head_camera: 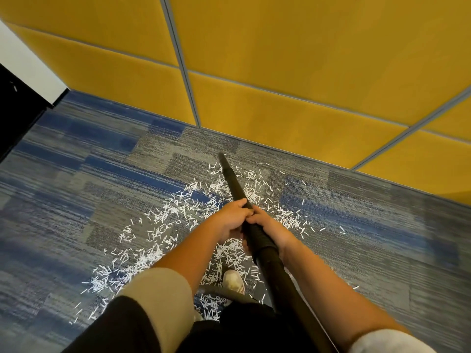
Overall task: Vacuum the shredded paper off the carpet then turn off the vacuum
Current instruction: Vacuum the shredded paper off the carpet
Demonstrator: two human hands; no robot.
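Note:
A long black vacuum wand [233, 182] runs from my lap out over the carpet, its tip near the far edge of the paper. My left hand [230, 220] is closed around the wand from the left. Just behind it, my right hand [271, 231] grips the ribbed section from the right. White shredded paper [165, 215] lies scattered thickly over the blue and grey carpet [76, 174], from beside my shoe up to the wand's tip. The vacuum body is out of view.
A yellow padded wall [293, 72] stands just beyond the paper. A grey hose [216, 291] curves past my white shoe [233, 280]. A dark opening and white edge [23, 77] sit at far left.

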